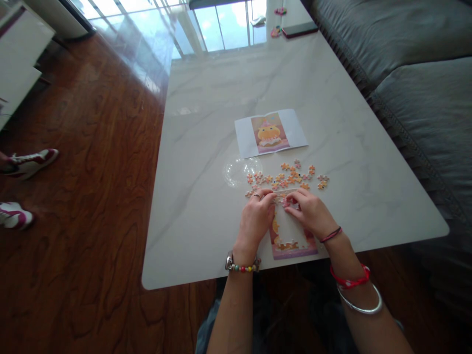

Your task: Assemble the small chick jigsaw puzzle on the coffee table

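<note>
A partly assembled jigsaw puzzle (295, 253) lies at the table's near edge, its border joined around a bare white middle. My left hand (257, 214) is closed at the puzzle's upper left corner, thumb and forefinger pinched on its edge. At the upper right, my right hand (311, 210) pinches a small pinkish puzzle piece (285, 202) over the top row; the fingers partly cover it. Loose puzzle pieces (293, 176), orange and pink, are scattered just beyond both hands. Behind them lies a creased paper sheet (245, 137) with a printed picture of an orange cartoon animal with a cake.
The white marbled table (199, 196) reflects a window. A dark phone (300, 30) and small colourful items (276, 31) lie at its far right. A grey sofa (435, 93) runs along the right. Another person's shoes (31, 162) are on the wooden floor at left.
</note>
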